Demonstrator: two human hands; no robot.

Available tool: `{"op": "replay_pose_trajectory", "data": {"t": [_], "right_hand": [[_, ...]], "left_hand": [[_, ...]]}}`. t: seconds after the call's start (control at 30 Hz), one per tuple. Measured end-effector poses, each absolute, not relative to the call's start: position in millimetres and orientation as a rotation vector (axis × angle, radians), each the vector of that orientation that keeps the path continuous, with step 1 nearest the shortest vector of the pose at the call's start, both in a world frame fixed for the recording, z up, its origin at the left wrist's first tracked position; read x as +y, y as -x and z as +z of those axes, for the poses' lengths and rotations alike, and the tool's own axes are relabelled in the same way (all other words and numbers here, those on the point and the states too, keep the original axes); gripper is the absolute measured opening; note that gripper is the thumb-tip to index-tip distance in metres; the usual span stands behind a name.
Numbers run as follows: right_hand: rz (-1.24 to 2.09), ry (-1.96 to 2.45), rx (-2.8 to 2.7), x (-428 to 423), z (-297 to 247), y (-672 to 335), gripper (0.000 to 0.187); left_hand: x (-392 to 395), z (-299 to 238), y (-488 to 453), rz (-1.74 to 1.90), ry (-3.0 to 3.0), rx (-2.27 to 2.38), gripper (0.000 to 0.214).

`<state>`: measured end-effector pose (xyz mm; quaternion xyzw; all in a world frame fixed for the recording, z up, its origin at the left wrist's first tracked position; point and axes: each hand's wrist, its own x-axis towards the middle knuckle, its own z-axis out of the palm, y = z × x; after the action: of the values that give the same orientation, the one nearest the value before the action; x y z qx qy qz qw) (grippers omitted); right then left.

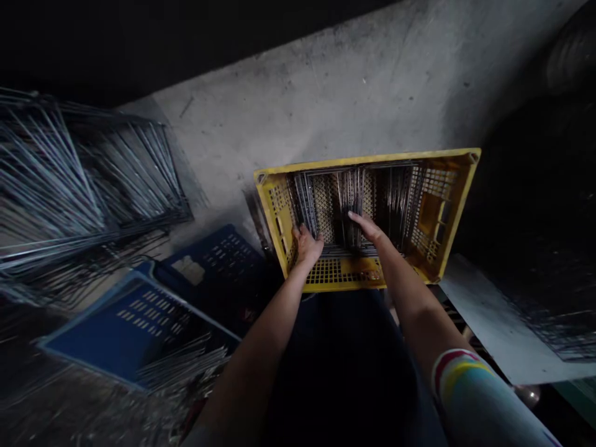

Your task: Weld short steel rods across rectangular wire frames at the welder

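Your left hand (308, 247) and right hand (367, 228): reaching into yellow crate (363, 161) over metal wires (305, 195) standing inside; some fingers are hiding, so whether they are gripping, cannot tell. Blue crate (112, 335), left: sitting in shadow. Wire frames (81, 174): running out of view. Grey concrete floor (326, 93): stretching beyond, meeting darkness.

Your bare left hand (308, 247) and bare right hand (367, 228) are inside a yellow perforated plastic crate (367, 160) — each at a bundle of thin grey metal rods (350, 188).
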<state>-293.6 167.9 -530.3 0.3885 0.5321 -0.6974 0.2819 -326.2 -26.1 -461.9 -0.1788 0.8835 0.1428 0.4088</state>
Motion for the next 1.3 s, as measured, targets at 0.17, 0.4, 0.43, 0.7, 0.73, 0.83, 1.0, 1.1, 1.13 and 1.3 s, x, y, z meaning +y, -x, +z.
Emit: {"op": "replay_pose_trajectory", "data": {"t": [0.17,0.4,0.43,0.7,0.73,0.83,1.0,1.1,1.13,1.3], "right_hand": [[-1.993,-0.970,1.189,175,-548,287,0.059],[-1.996,-1.020,1.248,171,-561,279,0.057],[-1.983,-1.044,1.275,170,-562,278,0.056],[-1.939,-1.118,1.171,168,-559,284,0.059],[-1.940,-1.140,1.164,167,-555,285,0.058],[-1.947,-1.190,1.154,164,-539,287,0.054],[-1.920,-1.266,1.124,161,-510,291,0.049],[-1.866,-1.298,1.124,157,-501,298,0.046],[-1.857,-1.303,1.129,156,-499,299,0.045],[-1.844,-1.299,1.141,155,-482,307,0.038]], "left_hand": [[-22,-425,335,0.362,0.249,2.163,0.082],[-87,-372,382,0.589,-0.085,2.857,0.076],[-96,-382,385,0.654,0.033,2.843,0.073],[-114,-433,372,0.944,0.411,2.652,0.063],[-114,-431,371,0.915,0.391,2.672,0.062],[-114,-427,373,0.857,0.360,2.703,0.064],[-112,-425,376,0.879,0.375,2.673,0.063],[-113,-424,378,0.863,0.368,2.650,0.060],[-113,-423,379,0.856,0.363,2.646,0.059],[-116,-425,379,0.811,0.344,2.639,0.056]]}}
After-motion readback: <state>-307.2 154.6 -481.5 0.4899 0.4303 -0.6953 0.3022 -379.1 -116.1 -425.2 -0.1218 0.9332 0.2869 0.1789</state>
